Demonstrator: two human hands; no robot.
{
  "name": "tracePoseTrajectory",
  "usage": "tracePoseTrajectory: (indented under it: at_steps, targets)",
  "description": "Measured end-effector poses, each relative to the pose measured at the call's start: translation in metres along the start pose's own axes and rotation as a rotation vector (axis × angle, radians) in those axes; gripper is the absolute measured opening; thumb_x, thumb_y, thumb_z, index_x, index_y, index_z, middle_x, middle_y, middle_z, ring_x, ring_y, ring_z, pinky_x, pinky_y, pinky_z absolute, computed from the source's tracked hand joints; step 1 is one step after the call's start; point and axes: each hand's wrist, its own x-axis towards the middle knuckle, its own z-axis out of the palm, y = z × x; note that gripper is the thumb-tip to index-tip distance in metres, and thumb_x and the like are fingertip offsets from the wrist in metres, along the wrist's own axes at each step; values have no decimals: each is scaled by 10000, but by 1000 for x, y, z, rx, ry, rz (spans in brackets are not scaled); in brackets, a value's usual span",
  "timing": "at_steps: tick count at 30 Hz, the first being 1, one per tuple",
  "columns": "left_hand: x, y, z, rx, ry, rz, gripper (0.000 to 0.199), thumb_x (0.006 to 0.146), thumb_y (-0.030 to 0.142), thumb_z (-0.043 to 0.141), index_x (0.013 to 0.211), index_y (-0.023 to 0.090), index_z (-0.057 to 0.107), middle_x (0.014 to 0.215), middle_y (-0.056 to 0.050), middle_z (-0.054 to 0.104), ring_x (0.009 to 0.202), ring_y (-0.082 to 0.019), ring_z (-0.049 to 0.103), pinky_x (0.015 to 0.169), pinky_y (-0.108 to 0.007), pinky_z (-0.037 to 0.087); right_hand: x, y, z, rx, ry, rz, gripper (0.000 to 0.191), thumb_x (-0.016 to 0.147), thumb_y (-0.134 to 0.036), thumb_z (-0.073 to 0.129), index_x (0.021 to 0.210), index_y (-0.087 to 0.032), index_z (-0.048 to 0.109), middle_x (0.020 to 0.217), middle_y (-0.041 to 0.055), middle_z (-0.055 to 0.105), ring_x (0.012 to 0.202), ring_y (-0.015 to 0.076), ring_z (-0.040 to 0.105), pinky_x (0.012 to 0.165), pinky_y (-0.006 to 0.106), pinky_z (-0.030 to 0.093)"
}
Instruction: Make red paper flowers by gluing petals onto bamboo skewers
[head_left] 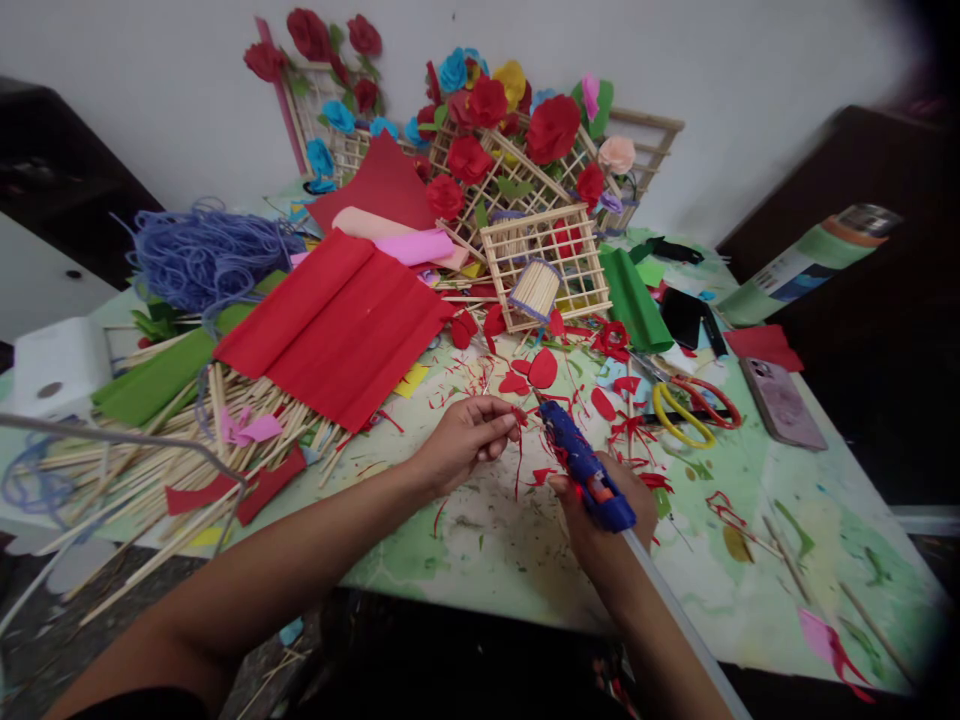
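My right hand (604, 515) is wrapped round a blue hot glue gun (581, 460), with a long pale glue stick (675, 610) running out of its back end. The gun's nozzle points up and left, close to my left hand (472, 440). Between thumb and fingertips, the left hand pinches a thin strip of red paper (519, 455), whose tail hangs down. Just beyond the nozzle lie cut red paper petals (543, 368) among red scraps. Scissors with yellow and orange handles (690, 405) rest to the right of the gun.
Red crepe paper (337, 330) lies over a heap of thin wooden sticks (97, 500) at left, near tangled blue cord (210, 255). Stick lattices (551, 265) with paper roses (553, 130) lean at the back. A bottle (810, 265) and a phone (784, 400) are at right.
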Motion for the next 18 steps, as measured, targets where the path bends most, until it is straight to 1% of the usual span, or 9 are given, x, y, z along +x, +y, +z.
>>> tracePoseTrajectory:
  at_steps: [4, 8, 13, 18]
  targets:
    - [0, 0, 0, -4, -2, 7, 256, 685, 294, 729, 803, 119, 583, 596, 16, 591, 398, -12, 394, 373, -151, 209, -2, 0, 1, -9, -7, -10, 353, 794, -450, 570, 580, -208, 428, 505, -41, 418, 474, 118, 407, 491, 254, 289]
    - [0, 2, 1, -4, 10, 4, 265, 676, 297, 736, 798, 118, 583, 597, 12, 594, 401, -13, 394, 374, -151, 205, -4, 0, 1, -22, -6, -44, 346, 813, -457, 551, 601, -209, 438, 524, -33, 440, 494, 127, 430, 507, 259, 301]
    - [0, 2, 2, -1, 23, 5, 279, 662, 307, 743, 794, 120, 583, 585, 13, 591, 395, -14, 387, 373, -154, 205, -5, 0, -1, -40, -53, -66, 351, 803, -470, 568, 606, -211, 438, 520, -36, 437, 487, 125, 422, 501, 256, 303]
    - [0, 1, 1, 20, 16, -1, 275, 670, 304, 736, 806, 115, 590, 580, 17, 584, 400, -14, 396, 376, -153, 217, -2, 1, -2, -15, 4, -69, 299, 791, -408, 582, 613, -209, 447, 533, -35, 441, 501, 122, 423, 510, 249, 308]
